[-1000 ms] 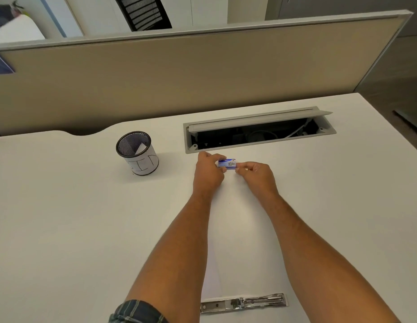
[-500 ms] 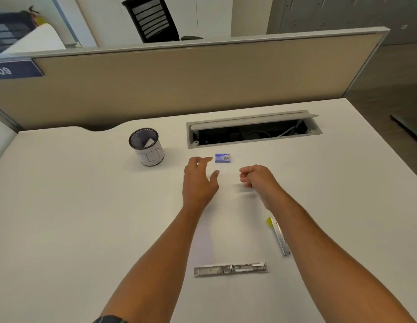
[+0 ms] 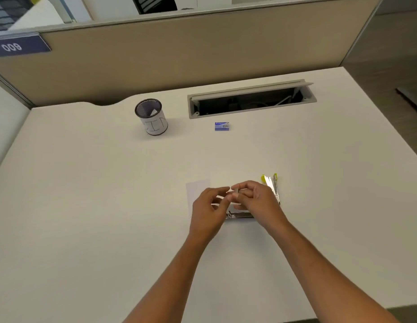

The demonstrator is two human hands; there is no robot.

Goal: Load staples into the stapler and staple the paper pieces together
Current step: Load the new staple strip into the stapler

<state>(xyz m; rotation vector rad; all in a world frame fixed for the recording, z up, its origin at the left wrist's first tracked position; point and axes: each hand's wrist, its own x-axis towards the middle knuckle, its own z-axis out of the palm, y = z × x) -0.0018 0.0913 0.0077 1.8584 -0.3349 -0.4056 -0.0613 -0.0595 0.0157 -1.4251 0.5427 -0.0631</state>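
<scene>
Over the white desk our right hand pinches a small strip of staples at its fingertips, while our left hand hovers beside it, fingers loosely curled and gripping nothing we can make out. The stapler's metal magazine lies just below both hands, its yellow-tipped top part just to the right, paper pieces to the left. The blue staple box sits far off by the cable tray. The risk we see: the brittle strip snapping or landing crooked in the channel, jamming the feed.
</scene>
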